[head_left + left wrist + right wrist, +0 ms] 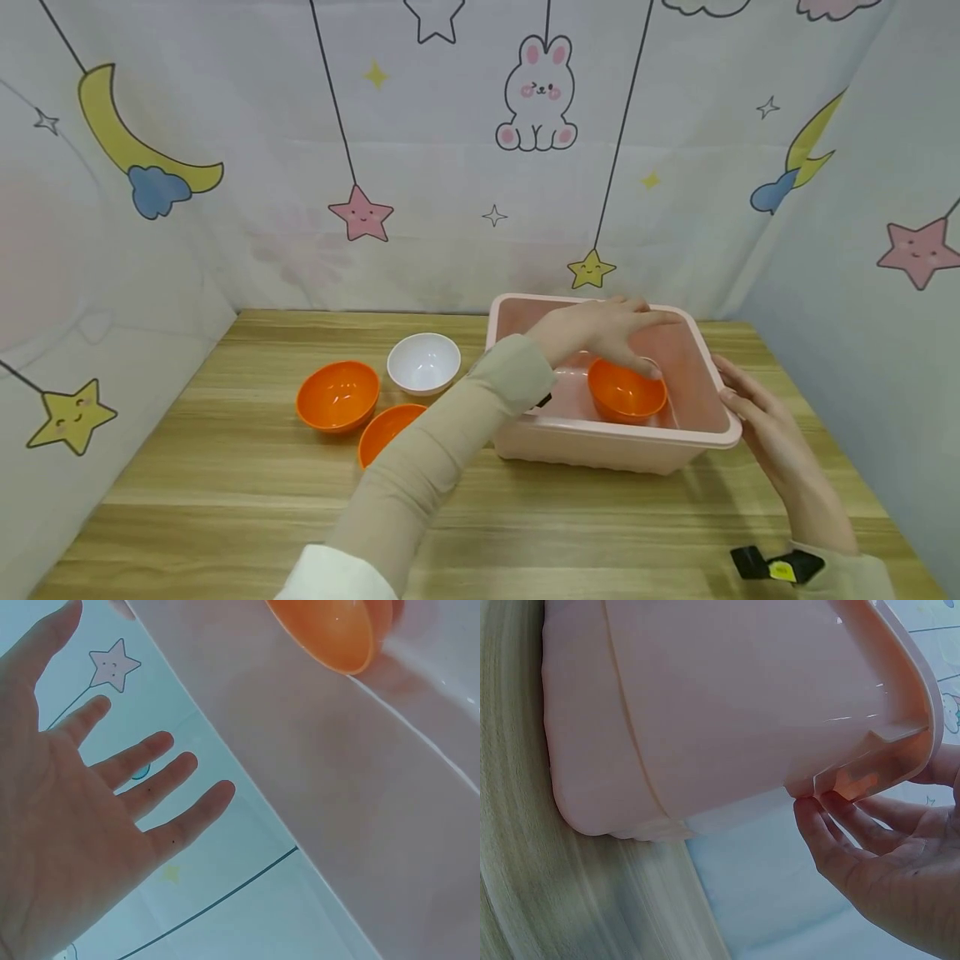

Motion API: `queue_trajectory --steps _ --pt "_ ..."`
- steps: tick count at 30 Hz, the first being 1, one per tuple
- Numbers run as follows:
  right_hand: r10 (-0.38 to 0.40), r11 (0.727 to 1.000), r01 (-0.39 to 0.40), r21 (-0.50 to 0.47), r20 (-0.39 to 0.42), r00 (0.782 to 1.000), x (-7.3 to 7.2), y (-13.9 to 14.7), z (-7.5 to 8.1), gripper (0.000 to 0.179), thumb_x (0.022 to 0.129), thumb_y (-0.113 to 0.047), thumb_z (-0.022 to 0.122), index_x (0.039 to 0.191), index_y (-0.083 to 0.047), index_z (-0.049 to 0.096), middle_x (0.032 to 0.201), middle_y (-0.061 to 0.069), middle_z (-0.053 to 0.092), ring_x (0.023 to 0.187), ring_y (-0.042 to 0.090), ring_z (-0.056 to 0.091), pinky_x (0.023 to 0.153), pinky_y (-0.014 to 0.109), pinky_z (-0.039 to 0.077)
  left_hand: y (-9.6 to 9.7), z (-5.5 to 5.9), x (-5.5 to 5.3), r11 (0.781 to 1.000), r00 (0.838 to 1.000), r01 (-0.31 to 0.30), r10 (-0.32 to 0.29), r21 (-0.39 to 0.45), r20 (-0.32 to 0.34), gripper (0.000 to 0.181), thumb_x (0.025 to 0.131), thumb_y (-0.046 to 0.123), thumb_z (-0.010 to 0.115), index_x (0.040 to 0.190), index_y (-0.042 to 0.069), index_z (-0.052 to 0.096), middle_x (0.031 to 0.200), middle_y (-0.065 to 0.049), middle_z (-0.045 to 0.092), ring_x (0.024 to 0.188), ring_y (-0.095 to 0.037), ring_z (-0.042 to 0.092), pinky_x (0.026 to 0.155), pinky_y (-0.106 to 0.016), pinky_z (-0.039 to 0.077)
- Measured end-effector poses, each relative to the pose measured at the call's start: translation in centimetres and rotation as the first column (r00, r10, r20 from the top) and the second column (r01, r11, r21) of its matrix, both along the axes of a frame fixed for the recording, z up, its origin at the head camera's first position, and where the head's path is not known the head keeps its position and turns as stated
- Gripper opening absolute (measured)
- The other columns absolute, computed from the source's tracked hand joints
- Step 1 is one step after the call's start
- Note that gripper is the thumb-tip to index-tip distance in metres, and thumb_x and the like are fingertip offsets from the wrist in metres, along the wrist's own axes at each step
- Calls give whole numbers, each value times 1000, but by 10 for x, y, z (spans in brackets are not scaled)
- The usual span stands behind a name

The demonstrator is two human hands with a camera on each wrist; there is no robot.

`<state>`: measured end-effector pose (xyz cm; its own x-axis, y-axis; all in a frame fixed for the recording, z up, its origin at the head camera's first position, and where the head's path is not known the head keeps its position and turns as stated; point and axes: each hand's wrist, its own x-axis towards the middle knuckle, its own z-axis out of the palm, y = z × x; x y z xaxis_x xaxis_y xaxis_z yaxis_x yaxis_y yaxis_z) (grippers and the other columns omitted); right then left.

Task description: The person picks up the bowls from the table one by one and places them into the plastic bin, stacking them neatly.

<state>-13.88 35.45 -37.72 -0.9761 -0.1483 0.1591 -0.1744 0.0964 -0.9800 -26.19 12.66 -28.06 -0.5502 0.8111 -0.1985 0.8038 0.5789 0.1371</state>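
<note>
A pink plastic bin (600,446) stands on the table. Inside it sits an orange bowl (626,392), toward the bin's right end. Above the bin's opening my left hand (600,327) hovers with fingers spread, holding nothing. The left wrist view shows that palm (82,817) facing the camera, apart from the orange bowl (326,630). My right hand (765,417) grips the bin's right rim. In the right wrist view its fingertips (810,814) curl under the rim's outer edge, with the thumb on top.
Left of the bin are an orange bowl (339,397), a white bowl (424,364) and another orange bowl (386,429), partly hidden by my left sleeve (442,442). Patterned curtains (450,150) enclose the wooden table (225,467) at the back and sides.
</note>
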Motion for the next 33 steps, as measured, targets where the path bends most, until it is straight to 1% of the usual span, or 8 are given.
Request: queue_trajectory --steps 2,7,12,16,21,27,30,33 --pt "-1 1000 1 5 -13 1000 0 0 -1 51 98 -11 37 145 -6 20 129 -15 45 110 -7 49 82 9 43 -2 2 2 1000 1000 -3 3 2 -5 80 77 70 48 142 45 10 147 6 26 134 -15 28 107 -39 33" --pt "-3 1000 3 -1 -23 1000 0 0 -1 51 98 -10 36 145 -4 19 130 -13 44 111 -7 49 83 9 43 -6 7 8 1000 1000 -10 10 8 6 79 77 70 48 141 48 9 149 7 23 137 -15 24 109 -42 31" --pt "-15 1000 15 -3 9 1000 1 0 0 51 98 -12 37 146 -8 19 134 -13 40 113 -10 46 83 8 42 -12 11 14 1000 1000 -20 19 15 22 79 76 71 47 141 50 7 150 7 20 139 -16 21 110 -42 29" --pt "-11 1000 11 3 41 999 1 0 1 52 98 -14 38 146 -12 19 137 -14 38 113 -13 45 83 8 42 -17 13 19 1000 1000 -8 8 17 20 78 77 70 48 141 49 9 150 5 21 138 -16 22 109 -40 30" --pt "-13 1000 13 0 27 1000 1 -1 0 52 98 -13 38 146 -10 19 133 -14 41 111 -10 48 82 9 43 -20 14 24 1000 1000 5 -5 20 -1 78 78 68 48 142 47 8 150 4 21 138 -17 23 109 -39 32" --pt "-8 1000 8 -2 33 999 1 -1 2 52 98 -14 38 146 -11 19 134 -14 40 112 -11 47 82 9 44 -24 16 29 1000 1000 15 -14 23 -26 78 78 68 48 142 47 8 152 4 18 141 -16 18 112 -39 26" --pt "-11 1000 11 -3 37 999 1 -1 3 52 98 -14 38 146 -11 19 134 -14 40 112 -11 47 82 9 44 -27 17 31 999 1000 23 -22 28 -18 79 78 68 48 142 46 8 153 5 16 142 -17 15 114 -40 23" --pt "-19 1000 19 -3 39 999 2 -1 3 52 98 -13 38 146 -9 19 134 -14 40 112 -11 47 82 9 44 -30 19 34 999 999 36 -35 27 -12 79 79 67 49 143 44 9 153 5 15 142 -20 15 114 -40 23"
